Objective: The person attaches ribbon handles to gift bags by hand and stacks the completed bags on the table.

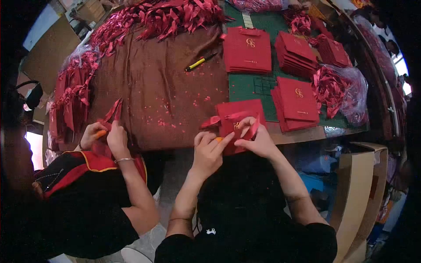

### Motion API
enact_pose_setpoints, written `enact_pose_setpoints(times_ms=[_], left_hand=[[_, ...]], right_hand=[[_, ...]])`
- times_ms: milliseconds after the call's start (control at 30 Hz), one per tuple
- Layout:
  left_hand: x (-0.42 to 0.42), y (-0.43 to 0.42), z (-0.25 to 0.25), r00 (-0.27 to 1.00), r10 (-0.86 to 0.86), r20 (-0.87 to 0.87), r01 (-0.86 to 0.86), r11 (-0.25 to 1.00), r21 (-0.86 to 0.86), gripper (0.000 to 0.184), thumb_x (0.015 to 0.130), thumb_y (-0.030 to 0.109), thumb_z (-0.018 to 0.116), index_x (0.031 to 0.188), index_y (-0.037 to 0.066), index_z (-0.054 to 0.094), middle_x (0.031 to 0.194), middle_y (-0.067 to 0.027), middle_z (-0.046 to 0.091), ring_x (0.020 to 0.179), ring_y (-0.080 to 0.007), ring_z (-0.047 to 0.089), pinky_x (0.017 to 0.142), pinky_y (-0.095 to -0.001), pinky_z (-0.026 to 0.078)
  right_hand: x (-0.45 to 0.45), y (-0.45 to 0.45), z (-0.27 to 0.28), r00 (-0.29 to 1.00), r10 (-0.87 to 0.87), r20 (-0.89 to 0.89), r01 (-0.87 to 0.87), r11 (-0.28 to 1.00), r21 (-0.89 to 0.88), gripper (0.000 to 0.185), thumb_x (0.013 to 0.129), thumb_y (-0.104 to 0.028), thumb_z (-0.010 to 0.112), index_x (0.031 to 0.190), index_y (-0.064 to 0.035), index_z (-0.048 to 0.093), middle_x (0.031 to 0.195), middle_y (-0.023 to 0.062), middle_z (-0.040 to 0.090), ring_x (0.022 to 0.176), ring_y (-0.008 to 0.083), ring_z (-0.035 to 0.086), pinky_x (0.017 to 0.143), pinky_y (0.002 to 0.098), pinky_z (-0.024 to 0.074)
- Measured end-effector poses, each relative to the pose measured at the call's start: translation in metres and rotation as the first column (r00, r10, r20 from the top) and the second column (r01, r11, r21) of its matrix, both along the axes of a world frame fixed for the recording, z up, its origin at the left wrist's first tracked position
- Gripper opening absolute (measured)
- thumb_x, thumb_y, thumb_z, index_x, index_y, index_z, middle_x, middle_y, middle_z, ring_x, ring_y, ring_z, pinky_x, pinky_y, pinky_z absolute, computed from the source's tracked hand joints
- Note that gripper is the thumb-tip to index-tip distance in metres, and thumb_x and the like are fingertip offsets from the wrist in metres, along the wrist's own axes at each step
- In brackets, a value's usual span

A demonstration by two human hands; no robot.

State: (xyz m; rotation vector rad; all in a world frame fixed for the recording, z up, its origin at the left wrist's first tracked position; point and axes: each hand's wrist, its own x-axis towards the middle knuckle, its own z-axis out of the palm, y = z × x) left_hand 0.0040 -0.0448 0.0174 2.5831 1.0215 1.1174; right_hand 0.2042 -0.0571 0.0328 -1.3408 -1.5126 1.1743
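Observation:
A red paper bag [245, 108] with gold print lies at the table's front edge before me. My left hand [209, 152] is closed at its lower left side, the index finger reaching over the front. Something small and orange [219, 139] shows at those fingers; its kind is unclear. With curled fingers, my right hand [259, 139] grips a red ribbon [255, 126] over the bag's right part. Loose red ribbon [211, 122] also sticks out at the bag's left. The fingertips partly cover the gold print.
A co-worker's hands [117, 139] hold red ribbon at the left. Red bags are stacked on the green mat [245, 90]. A yellow-black cutter [201, 62] lies on the brown cloth [149, 79]. Ribbon heaps [175, 17] line the back; a cardboard box [357, 184] stands right.

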Motion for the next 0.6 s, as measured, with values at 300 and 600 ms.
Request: enact_pose_setpoints(times_ms=[300,600], left_hand=[[-0.011,0.003,-0.002,0.997,-0.021,0.075,0.033,0.987,-0.159,0.053,0.066,-0.010,0.056,0.113,0.010,0.065,0.077,-0.0067,0.055,0.089,-0.0261,0.053,0.095,-0.0436,0.039],[-0.060,0.013,-0.005,0.961,0.271,-0.061,-0.275,0.958,-0.079,0.036,0.075,-0.003,0.062,0.109,0.009,0.066,0.085,-0.0076,0.058,0.094,-0.0257,0.054,0.100,-0.0460,0.037]], right_hand=[[-0.003,0.002,-0.005,0.988,-0.091,-0.121,0.060,0.970,-0.236,0.066,0.082,-0.012,0.071,0.133,-0.0020,0.031,0.081,0.0079,0.063,0.063,0.0100,0.059,0.059,0.0247,0.0490],[0.000,0.007,-0.011,0.935,-0.091,-0.344,0.043,0.989,-0.145,0.025,0.094,-0.019,0.056,0.111,-0.0078,0.041,0.060,0.0036,0.058,0.053,0.0093,0.054,0.051,0.0212,0.0396]])
